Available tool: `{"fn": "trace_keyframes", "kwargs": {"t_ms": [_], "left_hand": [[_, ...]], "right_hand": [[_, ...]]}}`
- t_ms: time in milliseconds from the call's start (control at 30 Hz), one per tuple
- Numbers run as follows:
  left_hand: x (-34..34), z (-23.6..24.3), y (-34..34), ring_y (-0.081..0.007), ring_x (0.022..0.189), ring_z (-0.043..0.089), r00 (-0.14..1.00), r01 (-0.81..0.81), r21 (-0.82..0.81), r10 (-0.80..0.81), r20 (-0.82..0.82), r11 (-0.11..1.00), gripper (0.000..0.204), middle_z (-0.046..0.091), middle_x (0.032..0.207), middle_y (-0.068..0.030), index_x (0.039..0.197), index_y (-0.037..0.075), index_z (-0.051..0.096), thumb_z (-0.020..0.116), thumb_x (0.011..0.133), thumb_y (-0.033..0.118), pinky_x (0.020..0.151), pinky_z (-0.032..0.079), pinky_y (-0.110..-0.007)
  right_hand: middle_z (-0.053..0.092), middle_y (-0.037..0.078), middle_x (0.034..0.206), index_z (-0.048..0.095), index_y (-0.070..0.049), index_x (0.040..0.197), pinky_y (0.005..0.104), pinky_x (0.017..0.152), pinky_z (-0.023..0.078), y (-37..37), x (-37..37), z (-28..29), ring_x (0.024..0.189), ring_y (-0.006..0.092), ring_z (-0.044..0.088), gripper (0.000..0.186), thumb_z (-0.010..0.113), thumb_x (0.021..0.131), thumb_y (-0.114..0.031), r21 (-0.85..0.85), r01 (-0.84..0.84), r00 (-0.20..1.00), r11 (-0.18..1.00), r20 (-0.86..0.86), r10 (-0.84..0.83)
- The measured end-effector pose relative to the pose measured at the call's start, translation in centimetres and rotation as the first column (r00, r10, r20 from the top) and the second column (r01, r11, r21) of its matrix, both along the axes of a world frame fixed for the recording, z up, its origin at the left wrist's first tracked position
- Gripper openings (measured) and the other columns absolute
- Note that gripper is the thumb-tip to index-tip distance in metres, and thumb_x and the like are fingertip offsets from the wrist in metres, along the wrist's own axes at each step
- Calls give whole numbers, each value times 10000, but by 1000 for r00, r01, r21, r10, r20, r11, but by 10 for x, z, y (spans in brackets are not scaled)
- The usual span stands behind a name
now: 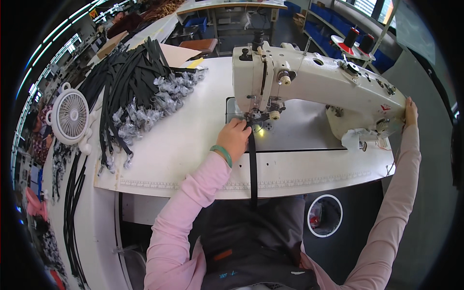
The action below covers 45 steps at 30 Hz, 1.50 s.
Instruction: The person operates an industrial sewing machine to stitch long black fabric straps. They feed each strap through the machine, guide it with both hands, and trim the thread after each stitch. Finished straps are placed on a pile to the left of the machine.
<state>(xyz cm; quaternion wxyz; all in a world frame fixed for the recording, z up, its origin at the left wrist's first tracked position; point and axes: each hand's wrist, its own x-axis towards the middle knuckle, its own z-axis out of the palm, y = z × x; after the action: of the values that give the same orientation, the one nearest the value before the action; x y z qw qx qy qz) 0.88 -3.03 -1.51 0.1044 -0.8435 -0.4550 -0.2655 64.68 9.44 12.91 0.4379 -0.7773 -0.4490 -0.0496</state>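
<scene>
A cream sewing machine (309, 72) stands on the white table in front of me. My left hand (234, 138), with a green bangle at the wrist, pinches a narrow black strap (253, 169) right beside the presser foot. From there the strap runs toward me over the table edge and hangs down to my dark apron. A small light shines on the metal plate next to the needle area. My right hand (411, 113) reaches out to the machine's far right end and is wrapped on the handwheel there; the hand partly hides the wheel.
A pile of black straps (128, 82) with clear, crinkled plastic ends lies at the left. A white fan (70, 116) stands beside it. Two dark thread spools (349, 39) stand behind the machine. A white-rimmed bin (325, 197) is below the table, and more straps (72, 212) hang at the left.
</scene>
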Motion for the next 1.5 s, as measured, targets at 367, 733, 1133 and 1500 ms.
{"fn": "trace_keyframes", "kwargs": {"t_ms": [367,733,1133,1500], "left_hand": [[0,-3,4,-259,949,510,1000,13,13,-13,27,1000,265,581,992,-120,868,17,609,613,603,36,811,454,-327],[-3,-3,4,-260,961,499,1000,-13,-11,13,8,1000,259,572,1004,-123,875,20,607,616,621,68,819,443,-339],[4,1,2,-215,840,517,967,26,142,11,-255,990,163,592,797,-74,735,41,609,619,618,154,733,434,-309],[4,9,1,-229,843,521,987,26,12,-24,-156,1000,302,578,893,-76,838,8,562,626,546,48,730,469,-308]], "right_hand": [[485,228,1200,425,-25,1240,374,928,363,33,85,-30,1122,349,463,618,294,876,-507,-181,145,989,973,61,-136],[581,192,996,526,-27,1089,339,739,454,18,46,-21,968,305,554,483,307,910,-418,-66,-11,987,998,158,21],[519,82,1100,524,-39,1064,277,704,468,-47,-28,-91,925,165,542,474,335,919,-448,565,-72,677,822,-578,456],[576,148,1057,473,-18,1203,301,879,387,-22,23,0,1007,254,530,467,376,914,-373,107,-200,980,974,7,201]]}}
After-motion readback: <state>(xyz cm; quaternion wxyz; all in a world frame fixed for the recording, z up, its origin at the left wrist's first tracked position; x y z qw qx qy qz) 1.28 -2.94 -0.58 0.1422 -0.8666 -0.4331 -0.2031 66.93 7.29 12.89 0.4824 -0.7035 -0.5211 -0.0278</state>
